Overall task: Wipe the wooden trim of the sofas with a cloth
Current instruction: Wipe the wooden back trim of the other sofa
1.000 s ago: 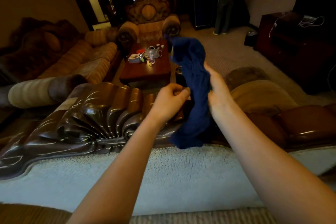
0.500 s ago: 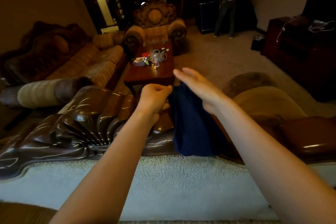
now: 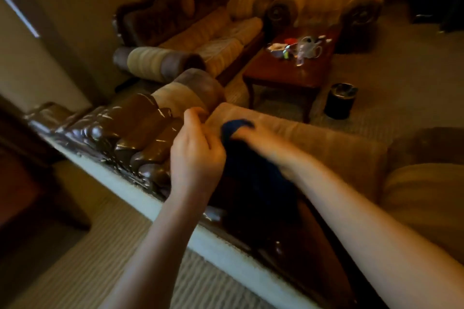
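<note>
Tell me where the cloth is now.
In the head view the cloth sits at centre, held between the left hand and right hand, over the sofa's carved wooden trim.

One head-worn wide-angle view looks forward and down, tilted, from behind a sofa's carved wooden trim point(image 3: 130, 133). The trim is close; a coffee table point(image 3: 288, 75) lies farther off.

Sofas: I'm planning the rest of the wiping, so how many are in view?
3. The near sofa under both hands, a long sofa by the left wall, and an armchair-style one beyond the coffee table. Others may lie out of frame.
</note>
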